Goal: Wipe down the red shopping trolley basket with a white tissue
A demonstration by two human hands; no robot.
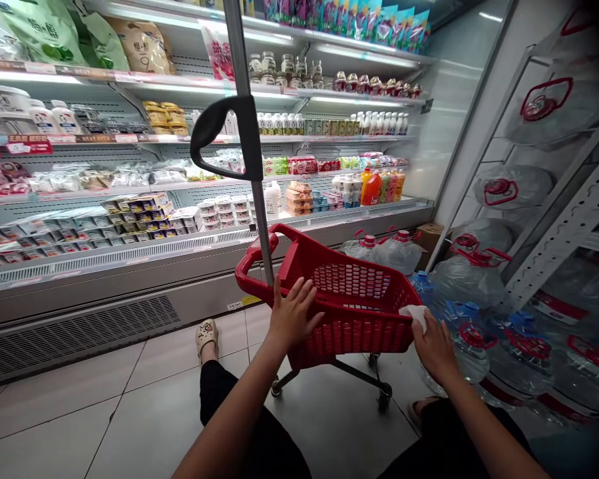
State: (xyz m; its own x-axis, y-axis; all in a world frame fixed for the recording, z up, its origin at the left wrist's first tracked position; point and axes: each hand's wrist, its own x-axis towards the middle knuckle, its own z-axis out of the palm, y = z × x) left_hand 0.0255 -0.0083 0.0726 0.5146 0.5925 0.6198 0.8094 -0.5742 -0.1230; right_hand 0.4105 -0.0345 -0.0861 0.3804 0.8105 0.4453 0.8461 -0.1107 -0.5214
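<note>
Right before me stands a red plastic shopping cart [359, 332] on dark wheeled legs. Its basket has slotted walls, and nothing shows inside the part I can see. My left hand [293, 316] lies on the near rim close to the handle end, fingers spread. At the basket's right corner, my right hand [435, 342] pinches a crumpled white tissue [414, 314] against the rim. A grey metal pole [264, 233] with a black loop grip [252, 136] rises in front of the cart's handle; its lower end is hidden behind the cart.
An open refrigerated display [204, 233] with dairy cups, bottles and bags runs along the back. Large water jugs [472, 359] crowd the floor at the right, beside a white metal rack [539, 239]. My beige clog [207, 336] stands on the tiled floor at the left.
</note>
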